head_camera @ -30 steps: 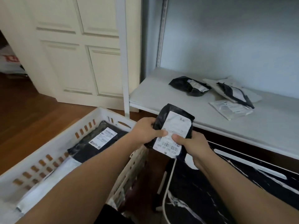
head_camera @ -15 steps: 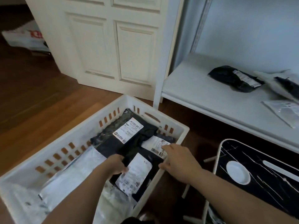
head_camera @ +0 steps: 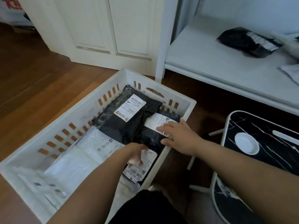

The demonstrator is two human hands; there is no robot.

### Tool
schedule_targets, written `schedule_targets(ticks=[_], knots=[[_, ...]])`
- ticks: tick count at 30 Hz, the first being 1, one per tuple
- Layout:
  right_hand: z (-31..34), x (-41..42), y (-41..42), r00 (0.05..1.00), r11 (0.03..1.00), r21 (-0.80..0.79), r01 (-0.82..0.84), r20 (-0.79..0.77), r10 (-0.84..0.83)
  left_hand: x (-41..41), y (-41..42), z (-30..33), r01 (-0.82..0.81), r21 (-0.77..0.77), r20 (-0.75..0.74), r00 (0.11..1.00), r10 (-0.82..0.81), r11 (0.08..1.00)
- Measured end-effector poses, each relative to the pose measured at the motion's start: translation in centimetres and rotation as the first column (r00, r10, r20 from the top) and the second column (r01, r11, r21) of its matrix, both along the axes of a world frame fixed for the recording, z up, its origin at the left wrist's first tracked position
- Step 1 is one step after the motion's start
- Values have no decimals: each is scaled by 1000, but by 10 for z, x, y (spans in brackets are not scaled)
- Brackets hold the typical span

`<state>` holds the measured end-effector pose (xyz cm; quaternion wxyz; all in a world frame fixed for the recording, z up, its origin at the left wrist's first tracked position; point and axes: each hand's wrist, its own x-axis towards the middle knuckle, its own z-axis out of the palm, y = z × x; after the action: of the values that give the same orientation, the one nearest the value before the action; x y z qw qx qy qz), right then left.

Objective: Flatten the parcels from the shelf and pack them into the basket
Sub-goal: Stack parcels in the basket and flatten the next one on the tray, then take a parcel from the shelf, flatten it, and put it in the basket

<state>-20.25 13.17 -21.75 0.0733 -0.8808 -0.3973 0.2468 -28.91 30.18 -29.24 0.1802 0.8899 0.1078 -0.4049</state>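
Note:
A white slotted basket [head_camera: 181, 103] stands on the floor, holding several flat parcels. My left hand [head_camera: 135, 153] is low in the basket, fingers curled over the top of a small black parcel [head_camera: 140, 172] with a white barcode label. My right hand [head_camera: 179, 136] lies open with spread fingers on another black labelled parcel [head_camera: 154, 122] by the basket's right rim. A larger black parcel [head_camera: 129, 117] lies behind them, and white parcels [head_camera: 90, 151] fill the left side. On the white shelf [head_camera: 210, 62] lies a puffy black parcel [head_camera: 242, 41], with pale parcels [head_camera: 291, 73] at the right edge.
A black folding table [head_camera: 275, 152] with a white round recess stands right of the basket, below the shelf. The shelf's white post [head_camera: 166, 38] rises just behind the basket. A white panelled door [head_camera: 113, 29] and wooden floor [head_camera: 40, 78] lie to the left.
The small black parcel went from in front of the shelf, held in both hands, down into the basket. My right hand let go of it and now rests on the neighbouring parcel.

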Motion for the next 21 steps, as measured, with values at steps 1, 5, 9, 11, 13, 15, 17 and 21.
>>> schedule_targets(ticks=[1,5,9,11,13,15,17,21], knots=[[0,0,-2,1000,1000,2,2,1,-2,3,-4,2,-6,-8,-45,999,5,1000],[12,-3,-12,994,991,86,107,-38,-104,23,-10,31,-129,-122,-153,982,110,984],[33,5,-48,961,945,172,276,-46,-273,57,-18,76,-155,-65,226,960,166,986],[41,14,-76,942,931,150,334,-8,-337,74,-29,99,-168,-7,400,903,157,986],[49,24,-106,915,911,115,396,32,-402,88,-47,121,-169,-35,478,863,165,985],[60,33,-145,881,884,79,460,80,-466,106,-81,143,-122,-59,533,835,134,991],[70,41,-184,854,859,37,510,100,-511,122,-119,159,-45,-87,568,819,86,995],[83,53,-256,780,789,22,614,136,-611,159,-200,169,129,-73,638,768,-53,989]])
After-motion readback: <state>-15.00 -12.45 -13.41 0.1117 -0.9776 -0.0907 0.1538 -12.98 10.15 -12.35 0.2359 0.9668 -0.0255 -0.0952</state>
